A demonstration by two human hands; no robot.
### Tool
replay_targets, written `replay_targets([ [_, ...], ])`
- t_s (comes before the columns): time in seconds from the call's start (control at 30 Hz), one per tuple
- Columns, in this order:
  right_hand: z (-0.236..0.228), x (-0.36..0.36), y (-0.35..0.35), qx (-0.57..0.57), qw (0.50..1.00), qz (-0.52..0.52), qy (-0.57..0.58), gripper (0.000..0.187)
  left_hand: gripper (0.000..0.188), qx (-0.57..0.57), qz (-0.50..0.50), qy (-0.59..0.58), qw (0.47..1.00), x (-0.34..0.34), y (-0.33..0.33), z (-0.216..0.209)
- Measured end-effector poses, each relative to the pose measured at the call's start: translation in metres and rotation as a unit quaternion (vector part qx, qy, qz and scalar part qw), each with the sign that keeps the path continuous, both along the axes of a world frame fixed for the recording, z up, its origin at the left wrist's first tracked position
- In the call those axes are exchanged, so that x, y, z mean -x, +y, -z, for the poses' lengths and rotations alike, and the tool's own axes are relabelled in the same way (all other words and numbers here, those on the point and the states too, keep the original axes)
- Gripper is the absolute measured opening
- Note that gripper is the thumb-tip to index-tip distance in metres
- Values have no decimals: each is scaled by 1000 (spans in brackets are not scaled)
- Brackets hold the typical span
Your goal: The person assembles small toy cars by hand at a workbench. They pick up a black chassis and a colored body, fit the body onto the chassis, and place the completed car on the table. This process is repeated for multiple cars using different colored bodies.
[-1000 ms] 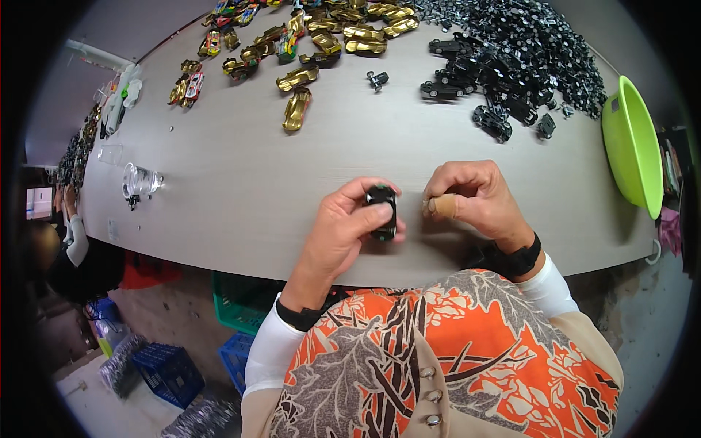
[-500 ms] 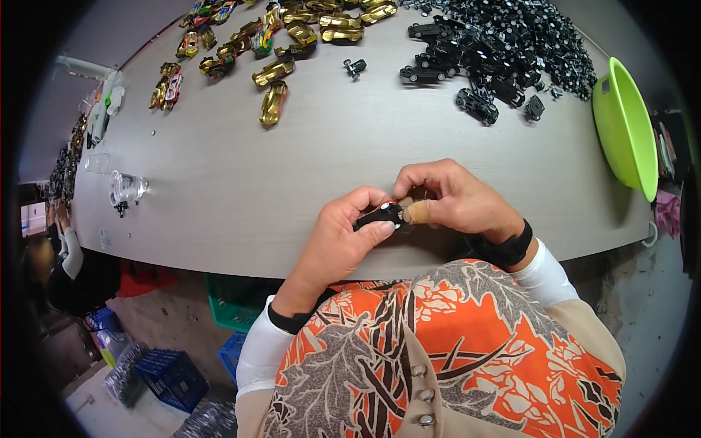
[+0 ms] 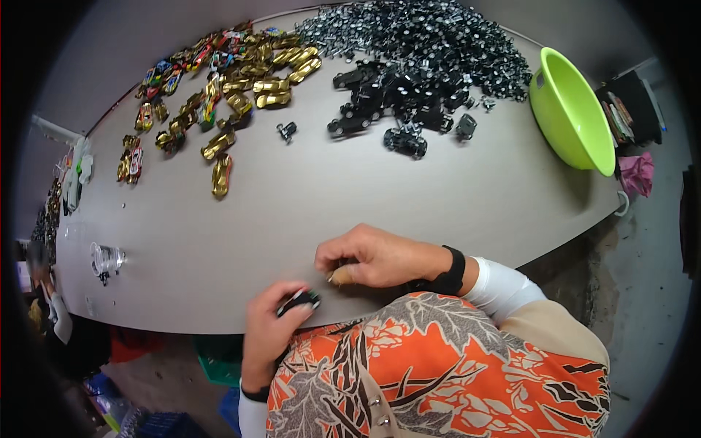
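— What sits closest to the person?

— The left hand (image 3: 269, 332), at the near edge of the grey table (image 3: 307, 212). Its fingers are closed around a small black toy car chassis (image 3: 299, 301), which pokes out between thumb and fingertips just above the table's rim.

— And the other hand?

— The right hand (image 3: 376, 257) rests on the table just beside it, a little farther in, close to the chassis but not touching it. Its fingers are curled together with the tips pressed down at the tabletop; whether they pinch some small part I cannot tell. A black band (image 3: 452, 271) wraps that wrist, above a white sleeve (image 3: 501, 290).

— Anything to the side?

— Off to the left, near the table's edge, stands a small clear object (image 3: 106, 259), well apart from both hands.

— What lies farther in?

— The middle of the table is bare grey. Beyond it, a single black piece (image 3: 286, 131) lies alone. To its left spreads a cluster of gold and multicoloured toy car bodies (image 3: 230, 87), several lying loose toward the near side. To its right lie black chassis with wheels (image 3: 398, 117), and behind those a big heap of small black and silvery parts (image 3: 431, 40).

— And at the far right?

— A lime-green plastic bowl (image 3: 573, 113) sits at the table's corner, near the black heap.
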State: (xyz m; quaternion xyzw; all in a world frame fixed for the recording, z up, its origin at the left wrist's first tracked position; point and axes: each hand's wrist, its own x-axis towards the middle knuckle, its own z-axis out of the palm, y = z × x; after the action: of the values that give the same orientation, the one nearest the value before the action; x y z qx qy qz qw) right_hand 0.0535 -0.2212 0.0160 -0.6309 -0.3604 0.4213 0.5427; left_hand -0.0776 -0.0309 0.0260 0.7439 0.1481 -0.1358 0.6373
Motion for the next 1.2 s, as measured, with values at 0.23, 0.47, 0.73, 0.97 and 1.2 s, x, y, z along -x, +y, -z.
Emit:
replay_targets([
  [0.23,-11,-70,-60,127,813,337,-457,24,35,35,-190,61,979,125,72,10],
  [0.47,0,-73,-63,200,775,285,-527,25,34,-290,-139,63,945,107,91,-15],
  [0.73,-19,-21,44,-35,975,150,-162,25,33,197,-160,-95,963,-41,21,-4],
  [0.97,4,-34,77,-49,979,164,-113,24,18,162,-240,-72,954,-68,47,14],
  [1.2,9,-50,68,-2,970,228,-78,20,37,-433,-177,-247,849,-124,93,30],
])
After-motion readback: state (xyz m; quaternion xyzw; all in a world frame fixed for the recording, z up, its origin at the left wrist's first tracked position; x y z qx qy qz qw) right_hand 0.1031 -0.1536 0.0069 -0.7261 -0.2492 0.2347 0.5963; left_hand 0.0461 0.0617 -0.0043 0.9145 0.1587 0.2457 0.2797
